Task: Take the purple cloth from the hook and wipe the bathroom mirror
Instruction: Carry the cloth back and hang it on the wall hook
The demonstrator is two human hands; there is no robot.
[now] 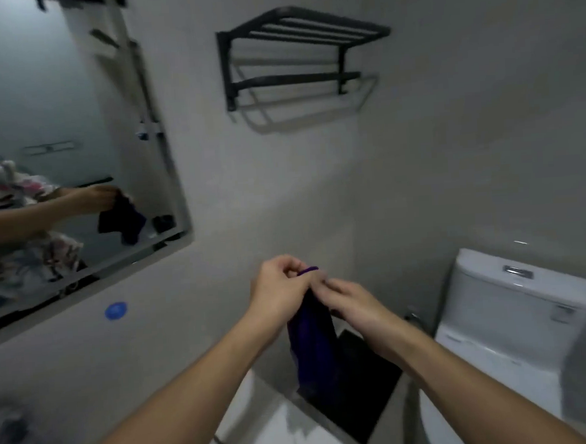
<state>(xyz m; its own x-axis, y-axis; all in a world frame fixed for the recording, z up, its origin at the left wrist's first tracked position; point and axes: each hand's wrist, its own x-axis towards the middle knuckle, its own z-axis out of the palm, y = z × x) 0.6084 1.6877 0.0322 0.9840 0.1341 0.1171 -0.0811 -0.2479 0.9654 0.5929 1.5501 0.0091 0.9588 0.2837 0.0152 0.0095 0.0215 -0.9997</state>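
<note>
Beside the toilet (pixel 517 314), below the towel rack (pixel 295 57), your left hand (pixel 278 291) and right hand (pixel 351 304) both pinch the top of the purple cloth (pixel 313 344), which hangs free. Loosen either grip while turning toward the mirror (pixel 73 132) and it likely drops floorward.

Deep purple cloth (pixel 312 340); matte black towel rack (pixel 294 46); glossy white toilet (pixel 517 318); plain grey wall (pixel 451 143); round blue sticker (pixel 115 310); multicoloured patterned shirt (pixel 13 218) reflected in the mirror (pixel 54 99).
</note>
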